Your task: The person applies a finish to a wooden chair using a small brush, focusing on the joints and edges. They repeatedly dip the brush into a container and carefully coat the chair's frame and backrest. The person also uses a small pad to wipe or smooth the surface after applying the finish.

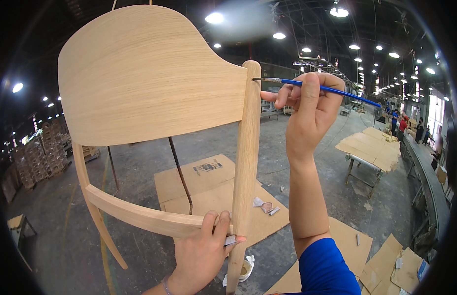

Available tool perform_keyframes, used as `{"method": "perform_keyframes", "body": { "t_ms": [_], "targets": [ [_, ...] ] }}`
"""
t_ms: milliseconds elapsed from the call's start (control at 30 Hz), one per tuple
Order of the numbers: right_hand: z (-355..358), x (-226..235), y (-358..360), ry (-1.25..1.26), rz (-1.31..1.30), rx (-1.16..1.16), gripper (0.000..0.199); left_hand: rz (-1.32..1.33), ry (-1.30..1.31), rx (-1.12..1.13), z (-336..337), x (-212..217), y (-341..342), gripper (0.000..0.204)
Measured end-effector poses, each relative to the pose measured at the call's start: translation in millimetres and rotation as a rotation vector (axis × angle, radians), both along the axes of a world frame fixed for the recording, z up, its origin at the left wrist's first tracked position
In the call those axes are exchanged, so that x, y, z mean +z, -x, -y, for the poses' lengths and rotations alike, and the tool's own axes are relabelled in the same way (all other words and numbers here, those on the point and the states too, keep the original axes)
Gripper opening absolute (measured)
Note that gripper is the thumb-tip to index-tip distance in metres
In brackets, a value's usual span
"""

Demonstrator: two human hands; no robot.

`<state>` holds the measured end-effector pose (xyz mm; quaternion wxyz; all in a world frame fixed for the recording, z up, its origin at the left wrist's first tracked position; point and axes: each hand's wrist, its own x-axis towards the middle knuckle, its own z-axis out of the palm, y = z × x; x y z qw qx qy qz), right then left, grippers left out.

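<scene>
A pale wooden chair frame (pixel 247 147) hangs in front of me, with a broad curved backrest (pixel 154 73) joined to a round post. My right hand (pixel 309 108) pinches a thin paintbrush (pixel 332 90) with a blue handle. Its dark bristle tip touches the post beside the backrest's right end, and one fingertip rests close to the post. Lower down, my left hand (pixel 201 253) grips the frame where the curved rail (pixel 145 212) meets the post. A small grey folded piece (pixel 230 240), perhaps sandpaper, is tucked between its fingers.
Flat cardboard (pixel 189 189) lies on the concrete floor under the chair, with small grey scraps on it. A small cup (pixel 245 269) stands below the post. To the right are a cardboard-topped table (pixel 371 150), a long conveyor (pixel 427 182) and several people. Stacked wood (pixel 41 160) stands left.
</scene>
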<state>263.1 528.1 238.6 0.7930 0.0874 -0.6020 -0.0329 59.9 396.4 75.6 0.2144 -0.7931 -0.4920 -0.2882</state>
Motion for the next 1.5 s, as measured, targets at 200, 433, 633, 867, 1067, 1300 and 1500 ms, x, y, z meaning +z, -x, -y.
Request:
{"method": "perform_keyframes", "body": {
  "t_ms": [200,433,633,867,1067,1300,1500],
  "targets": [
    [3,-2,-3,-0.031,0.009,-0.009,0.011,-0.006,-0.006,0.014,4,-3,-5,0.063],
    [-3,-5,-2,-0.040,0.038,-0.069,0.012,0.001,0.000,0.013,0,-3,-3,0.064],
    [-8,-7,1,-0.033,0.025,-0.035,0.012,-0.001,0.010,0.015,-4,-5,1,0.065],
    [-6,-5,3,-0.032,0.009,0.002,0.011,-0.002,-0.023,0.017,-1,-6,2,0.065],
    [-4,-4,4,-0.052,0.031,-0.052,0.013,-0.006,-0.033,0.023,-3,-6,1,0.065],
    [-11,-7,8,-0.041,0.016,-0.079,0.013,-0.010,-0.044,0.033,-10,-10,6,0.065],
    [-14,-10,11,-0.027,0.018,-0.077,0.012,0.003,-0.055,0.028,-14,-11,8,0.065]
  ]
}}
